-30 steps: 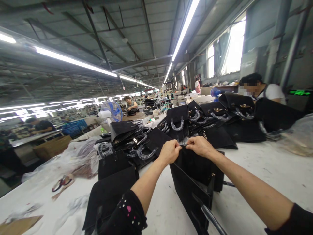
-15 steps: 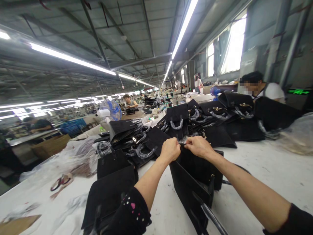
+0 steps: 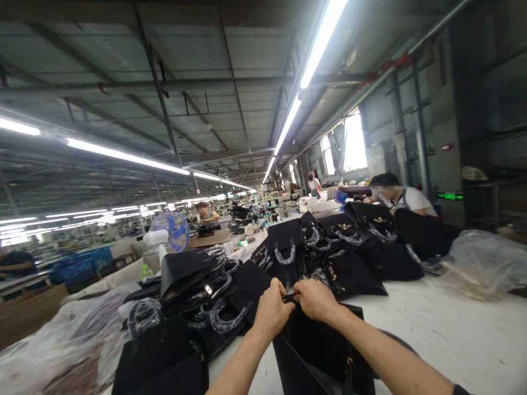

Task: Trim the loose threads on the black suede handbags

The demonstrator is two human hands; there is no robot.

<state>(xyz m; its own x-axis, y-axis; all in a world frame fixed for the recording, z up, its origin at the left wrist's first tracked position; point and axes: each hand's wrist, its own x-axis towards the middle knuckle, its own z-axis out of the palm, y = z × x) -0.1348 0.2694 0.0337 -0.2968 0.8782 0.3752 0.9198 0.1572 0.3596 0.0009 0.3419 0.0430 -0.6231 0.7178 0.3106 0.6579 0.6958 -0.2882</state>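
A black bag (image 3: pixel 304 356) stands open on the white table just before me, its lower part cut off by the frame. My left hand (image 3: pixel 274 310) is closed on the top edge of its far side. Close beside it, my right hand (image 3: pixel 315 299) pinches the same edge, fingers pressed together. A short stretch of dark edge shows between the two hands. Gold-coloured hardware shows on the bag's right side.
Beyond the hands lie several black bags (image 3: pixel 284 236) with plastic-wrapped handles. More bags (image 3: pixel 160 356) are at the left. Clear plastic (image 3: pixel 486 263) lies at the right on the white table (image 3: pixel 453 329). A person (image 3: pixel 405 200) sits behind the bags. A blue fan (image 3: pixel 177 230) stands at the left.
The camera view has tilted up, so hands and bag appear lower in the frame. Both hands still hold the bag's edge; the left hand has turned slightly, its fingers pinching the edge.
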